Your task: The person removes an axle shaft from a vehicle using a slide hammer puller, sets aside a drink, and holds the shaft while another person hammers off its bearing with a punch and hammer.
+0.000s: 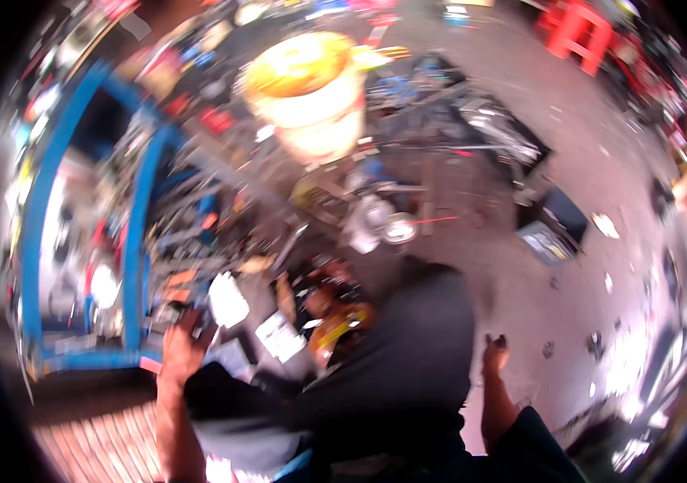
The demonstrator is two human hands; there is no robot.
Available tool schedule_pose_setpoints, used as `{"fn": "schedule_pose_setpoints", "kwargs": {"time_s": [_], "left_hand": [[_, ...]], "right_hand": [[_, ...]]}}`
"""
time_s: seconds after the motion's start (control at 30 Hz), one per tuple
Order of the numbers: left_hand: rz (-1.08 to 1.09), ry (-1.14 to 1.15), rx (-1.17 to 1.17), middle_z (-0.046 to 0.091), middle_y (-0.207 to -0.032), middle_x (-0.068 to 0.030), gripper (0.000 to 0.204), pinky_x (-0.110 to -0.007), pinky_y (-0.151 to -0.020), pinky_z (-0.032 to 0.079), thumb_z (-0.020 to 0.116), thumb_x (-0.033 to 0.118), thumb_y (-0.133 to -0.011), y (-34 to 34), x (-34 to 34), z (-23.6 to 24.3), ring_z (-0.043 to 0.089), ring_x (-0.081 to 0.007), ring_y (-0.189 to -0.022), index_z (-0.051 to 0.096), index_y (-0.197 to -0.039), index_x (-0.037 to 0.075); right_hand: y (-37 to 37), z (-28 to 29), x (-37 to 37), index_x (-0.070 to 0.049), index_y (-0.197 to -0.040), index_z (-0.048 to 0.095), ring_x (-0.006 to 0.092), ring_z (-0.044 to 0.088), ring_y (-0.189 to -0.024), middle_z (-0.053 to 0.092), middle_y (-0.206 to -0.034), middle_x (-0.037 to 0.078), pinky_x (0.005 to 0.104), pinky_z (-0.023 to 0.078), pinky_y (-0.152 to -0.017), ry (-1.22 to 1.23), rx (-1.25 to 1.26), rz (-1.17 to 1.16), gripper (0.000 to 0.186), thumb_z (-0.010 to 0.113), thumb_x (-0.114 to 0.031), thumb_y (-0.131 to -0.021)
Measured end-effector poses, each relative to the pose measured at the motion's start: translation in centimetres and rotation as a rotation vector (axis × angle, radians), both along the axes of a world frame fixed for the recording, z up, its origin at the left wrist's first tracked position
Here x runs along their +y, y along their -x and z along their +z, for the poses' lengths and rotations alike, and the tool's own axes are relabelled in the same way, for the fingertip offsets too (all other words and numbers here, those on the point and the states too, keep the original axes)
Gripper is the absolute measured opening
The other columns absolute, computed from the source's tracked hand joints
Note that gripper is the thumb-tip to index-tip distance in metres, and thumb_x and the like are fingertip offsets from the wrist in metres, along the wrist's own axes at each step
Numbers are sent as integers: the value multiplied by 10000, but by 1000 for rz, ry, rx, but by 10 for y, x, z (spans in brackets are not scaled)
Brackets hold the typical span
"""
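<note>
From the person's head, one fisheye view faces down over the near left hand, right hand and farther floor.

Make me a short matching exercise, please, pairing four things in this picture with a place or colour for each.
Column one
1. Left hand
2. Stool
3. Right hand
4. Bucket

Column two
A. Pale outside, orange on top
B. Near the blue frame
C. Right of the dark-clothed knee
D. Red, at the picture's upper right

Pairs: 1-B, 2-D, 3-C, 4-A
</note>
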State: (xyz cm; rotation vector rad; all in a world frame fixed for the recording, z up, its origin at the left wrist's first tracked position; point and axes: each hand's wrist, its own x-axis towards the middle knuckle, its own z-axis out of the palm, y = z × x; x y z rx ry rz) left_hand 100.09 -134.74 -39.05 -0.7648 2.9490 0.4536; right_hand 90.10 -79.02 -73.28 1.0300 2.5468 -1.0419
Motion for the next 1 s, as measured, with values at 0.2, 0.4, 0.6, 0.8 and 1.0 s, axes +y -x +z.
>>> {"fn": "schedule_pose_setpoints", "kwargs": {"time_s": [0.2, 0.4, 0.6, 0.8, 1.0], "left_hand": [[505, -239, 519, 646, -913, -112, 321, -298, -800, 466, 648, 100, -824, -51, 2, 40, 608, -183, -878, 574, -1117, -9], [683, -42, 591, 657, -889, -119, 293, -290, -764, 480, 631, 94, -824, -118, 23, 69, 625, -186, -826, 596, -1102, 8], [306, -274, -133, 657, -920, -162, 372, -393, -783, 488, 637, 237, -803, -94, -18, 21, 635, -304, -868, 594, -1123, 52], [250, -440, -460, 627, -1075, -174, 469, -405, -887, 454, 618, 323, -755, -83, -40, -156, 580, -354, -1036, 587, -1143, 61], [1112, -357, 709, 646, -995, -169, 396, -345, -818, 469, 656, 207, -784, -73, -61, -323, 627, -305, -890, 566, -1119, 15]], "right_hand": [[143, 159, -32, 25, -1204, 549, 243, 572, -1018, 585, -1162, 157, 350, 451, -896, 444, 651, 97, 449, 591, -291, -887], [154, 362, -204, 54, -1261, 456, 232, 582, -994, 585, -1116, 169, 377, 478, -861, 585, 1070, 529, 436, 487, -254, -954], [92, 378, -312, 35, -1296, 392, 231, 598, -912, 569, -1085, 151, 327, 508, -769, 1317, 527, 790, 561, 548, -340, -909], [74, 354, -348, 0, -1320, 343, 223, 542, -954, 535, -1088, 108, 352, 478, -772, 1741, -186, 735, 558, 550, -290, -891], [105, 338, -311, -8, -1374, 223, 331, 428, -1112, 385, -1274, 212, 472, 367, -903, 1764, -146, 641, 621, 406, -328, -875]]}}
